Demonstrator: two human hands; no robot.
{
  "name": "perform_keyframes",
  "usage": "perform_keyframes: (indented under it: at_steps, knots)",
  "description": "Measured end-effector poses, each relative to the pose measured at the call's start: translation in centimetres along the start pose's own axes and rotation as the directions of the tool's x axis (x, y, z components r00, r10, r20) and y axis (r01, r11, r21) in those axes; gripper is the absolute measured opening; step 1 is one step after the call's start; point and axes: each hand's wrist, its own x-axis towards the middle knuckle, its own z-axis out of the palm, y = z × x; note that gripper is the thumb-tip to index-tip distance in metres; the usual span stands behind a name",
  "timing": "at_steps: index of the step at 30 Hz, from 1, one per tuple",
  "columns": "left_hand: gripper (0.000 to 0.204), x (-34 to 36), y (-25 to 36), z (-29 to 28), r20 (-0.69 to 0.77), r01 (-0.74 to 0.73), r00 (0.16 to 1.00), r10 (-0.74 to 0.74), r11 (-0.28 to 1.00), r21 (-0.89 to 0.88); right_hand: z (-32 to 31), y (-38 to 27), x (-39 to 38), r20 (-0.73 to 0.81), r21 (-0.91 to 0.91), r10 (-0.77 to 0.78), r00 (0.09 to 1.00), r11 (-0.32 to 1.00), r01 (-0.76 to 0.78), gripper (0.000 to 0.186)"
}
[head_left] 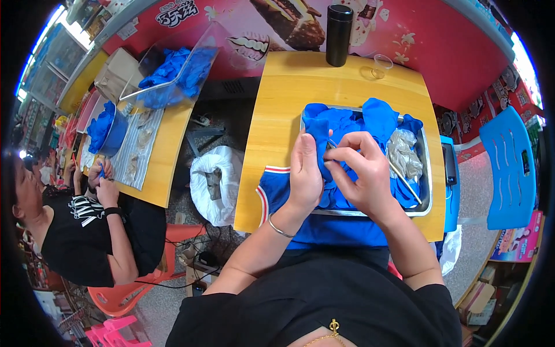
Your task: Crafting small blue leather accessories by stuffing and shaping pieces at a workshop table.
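My left hand is closed on a piece of blue cloth that it holds upright above the tray. Thumb and fingers of my right hand are pinched together at the cloth's right edge. A small grey tip shows at those fingertips; its kind is hard to make out. Beneath both hands, a metal tray is heaped with more blue cloth pieces. A clear plastic bag with greyish contents lies at the tray's right side. A thin pale stick slants beside it, its upper end hidden by my right hand.
A black flask and a clear cup stand at the table's far end. A white sack sits on the floor to the left. Beyond it, a co-worker handles something blue near a clear bin. A blue chair is at right.
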Motion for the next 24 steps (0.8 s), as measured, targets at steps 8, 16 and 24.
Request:
perform_keyframes:
  at_steps: [8, 16, 24]
  knots:
    - [0.036, -0.3, -0.2, -0.2, 0.004, -0.027, 1.000, 0.027, 1.000, 0.006, 0.3, -0.6, -0.7, 0.027, -0.012, 0.094, 0.995, 0.995, -0.094, 0.016]
    - [0.031, -0.4, -1.5, -1.5, 0.015, 0.002, 1.000, -0.002, 1.000, -0.022, -0.7, 0.2, -0.4, 0.110, -0.040, 0.056, 0.992, 0.998, -0.052, 0.016]
    - [0.029, -0.9, -1.3, -0.2, -0.028, 0.065, 0.997, -0.071, 0.984, -0.165, 0.2, 0.9, -1.2, 0.134, 0.221, 0.202, 0.970, 0.948, -0.228, 0.014]
